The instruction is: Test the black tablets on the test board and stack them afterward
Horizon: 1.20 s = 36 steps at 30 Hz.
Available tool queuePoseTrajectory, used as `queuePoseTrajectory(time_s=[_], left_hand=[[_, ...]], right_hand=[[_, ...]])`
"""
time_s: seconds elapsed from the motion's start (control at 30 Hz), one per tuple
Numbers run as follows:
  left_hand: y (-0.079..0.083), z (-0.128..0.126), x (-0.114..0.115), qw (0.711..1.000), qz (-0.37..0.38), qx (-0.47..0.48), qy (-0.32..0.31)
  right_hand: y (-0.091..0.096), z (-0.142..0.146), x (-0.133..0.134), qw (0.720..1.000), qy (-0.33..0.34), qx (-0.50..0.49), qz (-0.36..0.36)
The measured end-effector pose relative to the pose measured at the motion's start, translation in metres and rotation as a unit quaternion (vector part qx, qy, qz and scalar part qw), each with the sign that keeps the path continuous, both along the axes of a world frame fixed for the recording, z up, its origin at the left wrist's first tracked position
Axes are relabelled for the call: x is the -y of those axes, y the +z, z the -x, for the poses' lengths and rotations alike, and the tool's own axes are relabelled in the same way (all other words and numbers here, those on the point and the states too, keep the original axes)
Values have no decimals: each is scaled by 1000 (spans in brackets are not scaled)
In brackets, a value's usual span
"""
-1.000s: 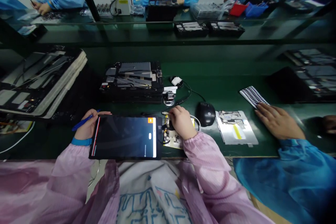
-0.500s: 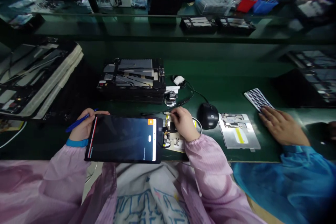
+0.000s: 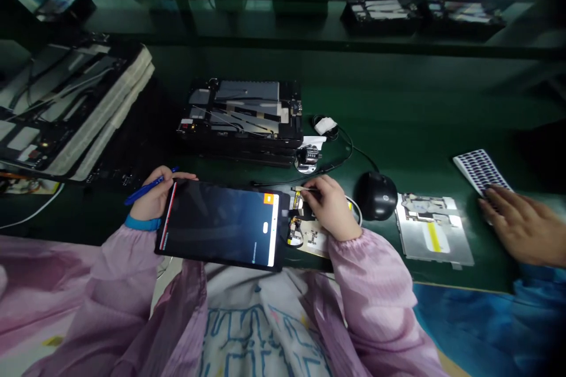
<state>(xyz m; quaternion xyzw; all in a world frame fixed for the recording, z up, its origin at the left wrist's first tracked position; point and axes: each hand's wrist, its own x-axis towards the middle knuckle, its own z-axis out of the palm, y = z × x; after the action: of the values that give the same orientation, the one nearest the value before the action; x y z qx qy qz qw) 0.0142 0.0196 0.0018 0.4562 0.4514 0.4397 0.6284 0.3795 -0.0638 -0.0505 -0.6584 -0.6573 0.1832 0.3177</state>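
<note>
A lit tablet screen [image 3: 223, 224] is tilted up near the bench's front edge. My left hand [image 3: 152, 197] grips its left side and also has a blue pen [image 3: 149, 187] tucked in it. To the right of the screen lies an opened board assembly [image 3: 313, 237] with a battery, linked to it by a short dark flex. Over that assembly my right hand [image 3: 331, 206] is closed on a white cable [image 3: 300, 189] with a small metal plug, pointing left. Just above the plug runs a thin black cable [image 3: 283, 182]. My right fingertips partly hide the board.
Stacked tablet housings [image 3: 243, 112] stand behind the screen, with a bigger stack [image 3: 57, 112] at left. A tally counter [image 3: 308, 157], a black mouse [image 3: 377, 195] and a metal plate with a board [image 3: 435, 230] sit rightward. A co-worker's hand [image 3: 526, 224] touches a label sheet [image 3: 480, 169].
The camera view has tilted down and shifted, so the bench things appear further right. Both my hands keep their holds. The plug in my right hand stays just right of the screen.
</note>
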Motion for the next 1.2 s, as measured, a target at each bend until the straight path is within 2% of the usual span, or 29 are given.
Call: queuePoseTrajectory(time_s=[0.67, 1.07, 1.2], left_hand=[[1, -3, 1, 1000, -17, -2, 6], [-8, 5, -1, 999, -43, 3, -25], [-10, 5, -1, 999, -45, 8, -28]], right_hand=[[2, 0, 3, 1000, 13, 4, 5], [0, 2, 3, 1000, 11, -2, -1], [5, 5, 4, 1000, -6, 7, -14]])
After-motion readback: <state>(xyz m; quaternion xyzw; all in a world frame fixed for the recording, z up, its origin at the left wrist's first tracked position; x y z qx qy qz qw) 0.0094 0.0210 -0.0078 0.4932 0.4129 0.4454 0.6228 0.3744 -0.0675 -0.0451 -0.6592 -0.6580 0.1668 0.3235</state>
